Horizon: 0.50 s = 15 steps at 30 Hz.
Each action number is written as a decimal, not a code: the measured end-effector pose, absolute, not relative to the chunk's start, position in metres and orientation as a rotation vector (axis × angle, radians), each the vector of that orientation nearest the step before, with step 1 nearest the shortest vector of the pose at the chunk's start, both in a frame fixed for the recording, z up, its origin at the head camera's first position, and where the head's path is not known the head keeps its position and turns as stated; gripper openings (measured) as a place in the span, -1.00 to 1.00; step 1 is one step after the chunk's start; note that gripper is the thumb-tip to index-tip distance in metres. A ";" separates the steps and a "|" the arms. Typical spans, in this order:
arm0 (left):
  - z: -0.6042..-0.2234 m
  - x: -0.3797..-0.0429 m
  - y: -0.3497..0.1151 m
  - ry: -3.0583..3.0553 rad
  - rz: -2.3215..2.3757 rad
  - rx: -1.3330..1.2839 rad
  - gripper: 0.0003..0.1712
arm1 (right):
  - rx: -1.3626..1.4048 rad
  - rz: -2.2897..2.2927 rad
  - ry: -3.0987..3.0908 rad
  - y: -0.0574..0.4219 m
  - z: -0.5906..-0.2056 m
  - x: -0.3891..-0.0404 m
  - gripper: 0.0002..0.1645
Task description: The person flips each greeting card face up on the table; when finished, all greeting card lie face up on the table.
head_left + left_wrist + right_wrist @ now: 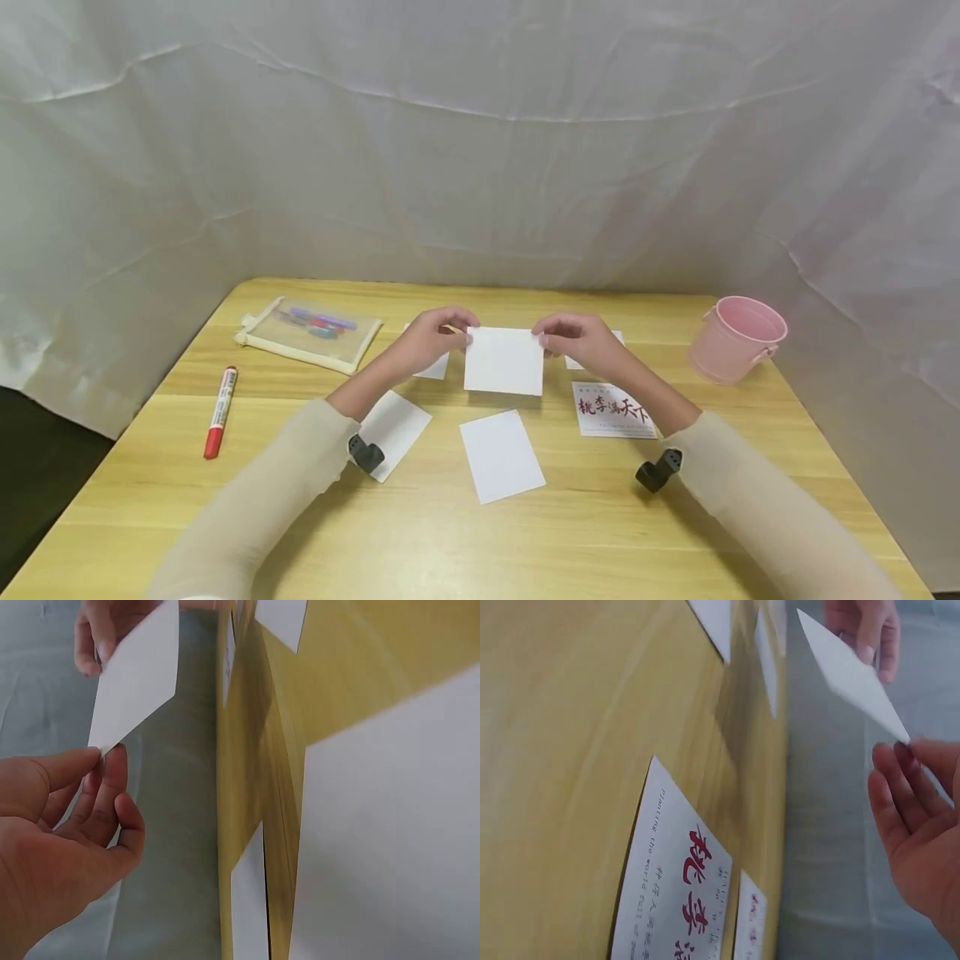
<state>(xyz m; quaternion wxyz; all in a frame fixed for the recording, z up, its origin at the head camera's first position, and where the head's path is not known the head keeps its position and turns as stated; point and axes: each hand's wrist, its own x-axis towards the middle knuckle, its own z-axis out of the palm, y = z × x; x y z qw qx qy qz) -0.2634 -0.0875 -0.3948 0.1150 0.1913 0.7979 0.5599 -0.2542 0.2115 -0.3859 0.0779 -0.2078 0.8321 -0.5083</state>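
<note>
A white card (503,360) is held up above the table between both hands, its blank side toward the head camera. My left hand (435,340) pinches its upper left corner between thumb and fingers. At the opposite upper corner my right hand (581,340) pinches it the same way. In the left wrist view the card (139,679) is clear of the tabletop. Below it lies another blank card (502,457), tilted. One more blank card (395,433) is partly under the left forearm. A card with red Chinese characters (613,410) lies by the right forearm.
Partly behind the hands lie two more cards, one at left (433,367) and one at right (573,363). A clear zip pouch of pens (311,333) and a red marker (221,412) are on the left. A pink bucket (737,340) stands at the back right of the wooden table (450,542).
</note>
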 end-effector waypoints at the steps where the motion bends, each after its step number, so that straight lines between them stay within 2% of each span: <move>1: -0.395 -0.262 -0.088 2.343 1.635 0.565 -0.73 | -0.655 -1.495 2.494 0.213 -0.384 -0.251 -0.75; 7: -0.397 -0.258 -0.086 2.324 1.619 0.572 -0.71 | -0.811 -1.392 2.501 0.219 -0.379 -0.236 -0.72; 15: -0.395 -0.254 -0.081 2.359 1.600 0.593 -0.72 | -0.808 -1.422 2.477 0.220 -0.367 -0.228 -0.78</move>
